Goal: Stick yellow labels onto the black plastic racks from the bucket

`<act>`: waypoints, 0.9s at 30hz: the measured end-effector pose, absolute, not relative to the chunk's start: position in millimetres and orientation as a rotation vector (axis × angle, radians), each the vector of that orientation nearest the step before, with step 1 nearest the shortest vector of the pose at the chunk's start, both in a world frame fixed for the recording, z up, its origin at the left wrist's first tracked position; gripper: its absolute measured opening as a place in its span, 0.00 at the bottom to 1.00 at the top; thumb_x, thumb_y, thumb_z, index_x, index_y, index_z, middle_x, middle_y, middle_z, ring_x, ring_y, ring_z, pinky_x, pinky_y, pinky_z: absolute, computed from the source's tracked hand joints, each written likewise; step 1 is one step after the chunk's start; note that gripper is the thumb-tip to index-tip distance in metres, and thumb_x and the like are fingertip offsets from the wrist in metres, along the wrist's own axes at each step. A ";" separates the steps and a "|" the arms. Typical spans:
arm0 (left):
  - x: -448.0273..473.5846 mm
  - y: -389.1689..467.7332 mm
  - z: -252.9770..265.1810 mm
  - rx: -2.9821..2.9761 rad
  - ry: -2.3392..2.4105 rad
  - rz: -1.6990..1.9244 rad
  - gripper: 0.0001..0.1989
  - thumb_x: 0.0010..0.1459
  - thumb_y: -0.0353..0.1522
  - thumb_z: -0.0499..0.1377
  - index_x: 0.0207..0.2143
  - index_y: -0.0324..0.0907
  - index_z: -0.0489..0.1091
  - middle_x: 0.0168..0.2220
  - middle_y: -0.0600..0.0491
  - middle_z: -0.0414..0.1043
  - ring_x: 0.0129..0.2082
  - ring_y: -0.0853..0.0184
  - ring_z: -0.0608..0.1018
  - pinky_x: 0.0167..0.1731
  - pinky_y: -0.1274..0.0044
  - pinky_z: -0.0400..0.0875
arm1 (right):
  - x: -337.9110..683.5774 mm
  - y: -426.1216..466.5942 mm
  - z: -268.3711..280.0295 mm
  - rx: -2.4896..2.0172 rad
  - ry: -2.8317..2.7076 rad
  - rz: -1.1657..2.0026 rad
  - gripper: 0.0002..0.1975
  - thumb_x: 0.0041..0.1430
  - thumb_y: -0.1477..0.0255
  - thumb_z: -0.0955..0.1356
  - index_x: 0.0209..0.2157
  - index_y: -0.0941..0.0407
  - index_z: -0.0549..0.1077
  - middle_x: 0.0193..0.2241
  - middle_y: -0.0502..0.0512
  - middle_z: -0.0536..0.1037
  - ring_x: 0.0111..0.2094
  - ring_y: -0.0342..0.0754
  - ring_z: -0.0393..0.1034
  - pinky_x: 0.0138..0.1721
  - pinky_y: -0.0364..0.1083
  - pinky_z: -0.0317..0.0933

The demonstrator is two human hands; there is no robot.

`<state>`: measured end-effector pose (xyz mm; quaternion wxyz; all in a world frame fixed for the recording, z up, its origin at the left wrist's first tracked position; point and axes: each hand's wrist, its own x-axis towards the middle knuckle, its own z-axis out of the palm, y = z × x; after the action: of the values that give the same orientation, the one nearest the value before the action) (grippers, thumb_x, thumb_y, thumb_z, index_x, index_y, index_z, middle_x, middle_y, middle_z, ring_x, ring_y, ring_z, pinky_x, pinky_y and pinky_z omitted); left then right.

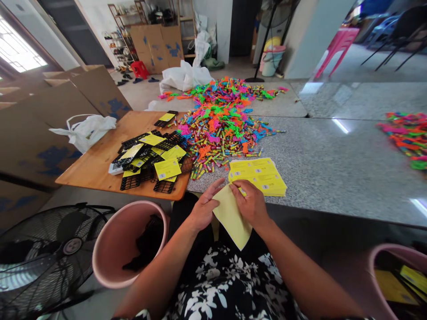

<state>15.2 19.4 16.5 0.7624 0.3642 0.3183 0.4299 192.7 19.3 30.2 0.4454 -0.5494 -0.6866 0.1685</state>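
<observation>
A pale yellow paper sheet hangs at a slant over my lap, its plain side towards me and one corner pointing down. At its top edge, the thumb and fingers of my right hand pinch the paper. My left hand holds the left edge, its forefinger stretched out along the top. Just beyond my hands lies a stack of bright yellow printed sheets at the front edge of the stone table. Part of that stack is hidden behind my right hand.
A heap of colourful plastic toy pieces covers the middle of the speckled table. Black plastic frames with yellow cards lie on the wooden board. Pink bins stand on both sides; a floor fan is at left.
</observation>
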 end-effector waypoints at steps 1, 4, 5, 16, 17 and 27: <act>15.1 19.2 16.6 0.787 0.691 0.931 0.40 0.48 0.23 0.61 0.65 0.53 0.67 0.56 0.51 0.75 0.46 0.60 0.79 0.45 0.72 0.71 | 194.1 19.7 31.4 -1.350 -1.672 0.469 0.17 0.72 0.59 0.62 0.40 0.53 0.78 0.40 0.58 0.81 0.44 0.53 0.76 0.49 0.51 0.69; 15.1 19.5 18.6 0.768 0.690 0.944 0.41 0.47 0.23 0.61 0.64 0.52 0.67 0.55 0.50 0.76 0.47 0.59 0.80 0.47 0.71 0.72 | 201.2 22.5 30.3 -1.386 -1.550 0.589 0.18 0.70 0.56 0.63 0.37 0.53 0.78 0.37 0.56 0.81 0.40 0.52 0.76 0.45 0.50 0.68; 15.0 20.3 19.4 0.756 0.699 0.960 0.40 0.46 0.23 0.60 0.64 0.51 0.67 0.54 0.50 0.76 0.48 0.59 0.80 0.48 0.70 0.72 | 204.6 24.4 28.4 -1.411 -1.493 0.635 0.19 0.69 0.55 0.64 0.36 0.53 0.79 0.35 0.55 0.81 0.39 0.52 0.75 0.44 0.49 0.68; 13.9 42.9 14.2 0.685 0.820 1.113 0.33 0.41 0.23 0.59 0.54 0.44 0.74 0.54 0.49 0.78 0.49 0.60 0.80 0.48 0.71 0.72 | 233.4 37.7 22.6 -1.431 -1.111 0.881 0.28 0.58 0.44 0.69 0.38 0.56 0.78 0.31 0.54 0.78 0.29 0.47 0.71 0.34 0.47 0.70; 16.0 42.3 13.8 0.693 0.817 1.094 0.33 0.42 0.23 0.60 0.54 0.44 0.74 0.54 0.49 0.78 0.47 0.60 0.80 0.47 0.72 0.72 | 229.2 35.5 24.6 -1.452 -1.245 0.803 0.28 0.58 0.44 0.70 0.42 0.56 0.78 0.35 0.56 0.79 0.31 0.48 0.71 0.36 0.48 0.70; 19.0 41.7 13.9 0.753 0.809 1.069 0.32 0.43 0.23 0.60 0.54 0.44 0.75 0.54 0.49 0.78 0.48 0.60 0.80 0.48 0.71 0.72 | 218.2 45.6 22.3 -1.432 -1.085 0.954 0.18 0.52 0.53 0.74 0.30 0.55 0.78 0.27 0.51 0.73 0.27 0.46 0.66 0.31 0.47 0.65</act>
<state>19.0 41.7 13.9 0.7190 0.3404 0.3657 0.4832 218.2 45.6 22.3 0.5257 -0.5990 -0.4535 0.3990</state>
